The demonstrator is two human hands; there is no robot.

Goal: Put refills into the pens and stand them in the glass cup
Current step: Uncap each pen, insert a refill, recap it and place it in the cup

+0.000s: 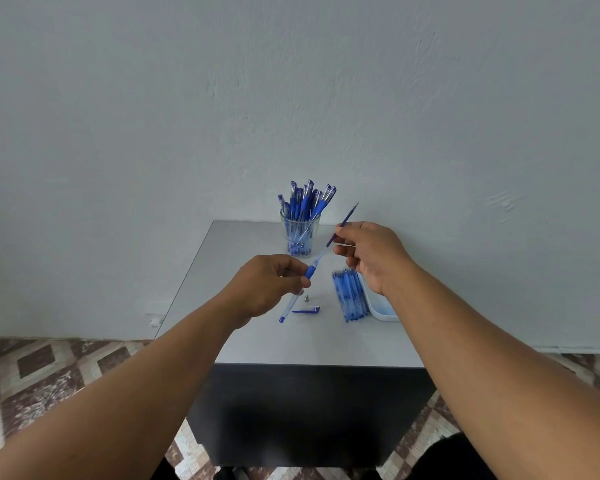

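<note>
Left hand (269, 284) gripping pen barrel (297, 295), right hand (368, 252) pinching refill (340, 228) partway in, full glass cup (300, 237) behind on desk (257, 341)

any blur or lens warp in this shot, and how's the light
Head view: wide-angle warp stretches the forearms toward the corners; soft, even light with no glare on the grey tabletop; the thin blue refill in the right hand looks slightly soft.

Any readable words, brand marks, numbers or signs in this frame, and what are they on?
None can be read.
Pens in the glass cup: any print on the barrels is too small and blurred.
Pen barrel in the left hand: no legible marking.
Refill in the right hand: no legible marking.
</note>
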